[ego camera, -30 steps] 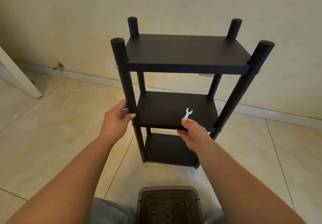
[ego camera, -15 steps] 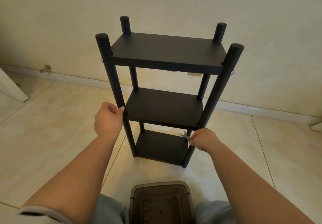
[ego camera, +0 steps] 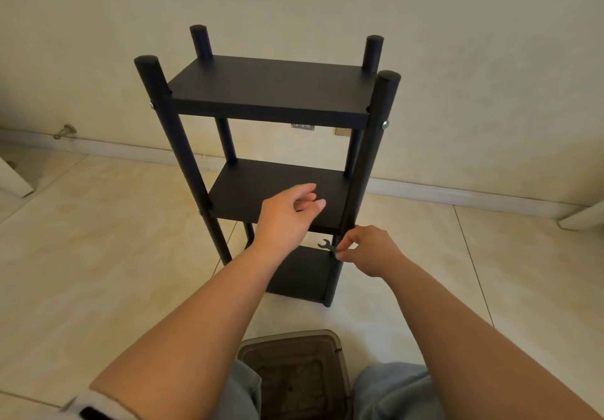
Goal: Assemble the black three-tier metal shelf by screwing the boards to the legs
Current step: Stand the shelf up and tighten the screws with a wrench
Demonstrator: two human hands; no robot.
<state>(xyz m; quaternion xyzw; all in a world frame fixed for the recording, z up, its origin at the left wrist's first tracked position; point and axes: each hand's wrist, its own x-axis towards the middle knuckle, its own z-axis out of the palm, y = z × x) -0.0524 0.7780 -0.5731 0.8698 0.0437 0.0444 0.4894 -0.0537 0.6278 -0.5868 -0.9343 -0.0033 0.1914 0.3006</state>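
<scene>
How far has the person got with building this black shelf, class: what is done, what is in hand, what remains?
Done: the shelf stands upright on the floor with all three boards between four legs; silver screw heads show at the top board. In hand: the right hand holds a small wrench at the front right leg just below the middle board; the left hand hovers open. Left: apparently tightening there; other joints cannot be judged.

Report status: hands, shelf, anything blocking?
Left hand open, over middle board. Right hand pinching wrench at front-right leg. Shelf upright. Nothing blocking.
</scene>
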